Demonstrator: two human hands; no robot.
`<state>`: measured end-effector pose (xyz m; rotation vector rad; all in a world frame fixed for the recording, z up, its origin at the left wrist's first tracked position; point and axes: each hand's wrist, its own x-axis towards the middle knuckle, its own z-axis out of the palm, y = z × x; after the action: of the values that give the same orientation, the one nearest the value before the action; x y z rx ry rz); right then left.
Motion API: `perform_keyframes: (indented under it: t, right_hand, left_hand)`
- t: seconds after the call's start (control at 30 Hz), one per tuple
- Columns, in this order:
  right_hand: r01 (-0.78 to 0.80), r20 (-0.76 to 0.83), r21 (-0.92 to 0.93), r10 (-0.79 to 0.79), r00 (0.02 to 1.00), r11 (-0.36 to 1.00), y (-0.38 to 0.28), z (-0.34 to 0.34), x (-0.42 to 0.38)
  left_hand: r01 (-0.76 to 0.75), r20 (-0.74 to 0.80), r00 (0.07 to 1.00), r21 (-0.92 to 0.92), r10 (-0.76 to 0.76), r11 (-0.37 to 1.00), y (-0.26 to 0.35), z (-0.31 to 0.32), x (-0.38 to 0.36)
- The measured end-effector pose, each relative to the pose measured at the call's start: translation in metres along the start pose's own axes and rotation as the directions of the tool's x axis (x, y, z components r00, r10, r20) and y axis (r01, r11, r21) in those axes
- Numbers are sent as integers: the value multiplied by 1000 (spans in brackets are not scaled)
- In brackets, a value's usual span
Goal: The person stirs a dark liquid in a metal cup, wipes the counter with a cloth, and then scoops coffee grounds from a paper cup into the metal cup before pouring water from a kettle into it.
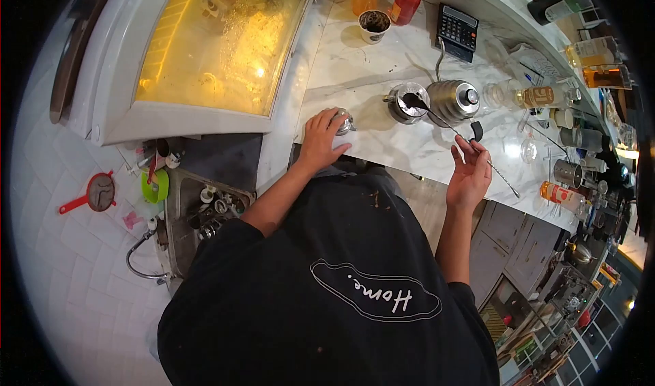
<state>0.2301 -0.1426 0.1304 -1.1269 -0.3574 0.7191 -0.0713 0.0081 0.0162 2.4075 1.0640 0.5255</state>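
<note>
The marble-patterned counter [365,72] is carrying the vessels. The steel kettle [452,101] is standing on it with its black handle pointing toward the person, presumably for ready gripping. The left hand [323,142] is resting with fingers loosely bent over a small shiny fitting [345,124]; whether it is gripping or merely touching cannot be told. The right hand [471,171] is curling partly open, lightly pinching a long spoon [443,121], probably for fine control. The spoon is sloping so that its dark-loaded end is lying over the open pot [398,111], perhaps to catch spills. The pot is standing just beside the kettle, while the fitting is sitting apart from it.
</note>
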Motion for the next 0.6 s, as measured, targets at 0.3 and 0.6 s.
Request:
perform_keyframes:
  t: [0.3,0.6]
  right_hand:
    - [-19,62,3,18,998,1000,-1,-7,6]
    - [-27,97,-14,29,995,1000,-6,-21,6]
  left_hand:
    - [-97,64,994,83,92,992,9,2,-23]
    - [-150,-180,971,48,156,988,29,18,-47]
